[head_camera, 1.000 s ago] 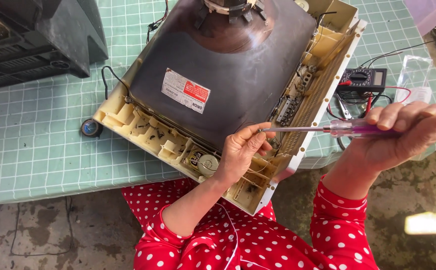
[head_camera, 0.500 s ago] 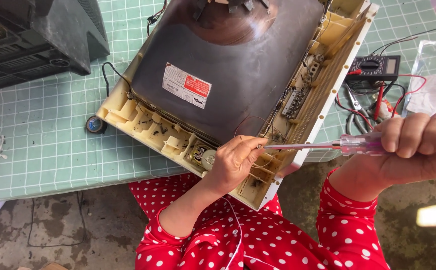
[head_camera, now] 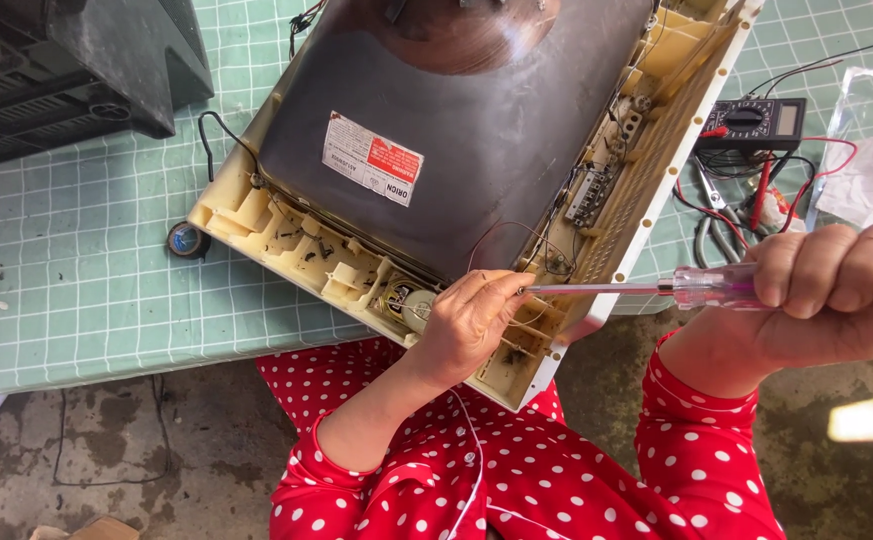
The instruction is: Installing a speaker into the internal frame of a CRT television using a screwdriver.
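Note:
An opened old television [head_camera: 456, 170] lies face down on the green checked table, its dark picture tube inside a cream plastic frame [head_camera: 286, 240]. My left hand [head_camera: 466, 320] rests on the frame's near corner, fingertips pinching the metal shaft of a screwdriver [head_camera: 606, 288] close to its tip. My right hand [head_camera: 826, 290] grips the screwdriver's clear pink handle, holding it level and pointing left into the corner. A small round speaker [head_camera: 406, 300] sits in the frame just left of my left hand.
A black multimeter [head_camera: 751, 122] with red and black leads, pliers [head_camera: 711, 215] and a clear plastic bag [head_camera: 861, 170] lie at the right. The television's black rear cover [head_camera: 66, 70] stands at top left. A small round part [head_camera: 186, 240] lies beside the frame. Bare concrete floor lies below.
The view has shifted so the television sits higher and closer. My left hand has slid along the shaft toward the tip at the frame's corner; my right hand keeps its grip on the handle.

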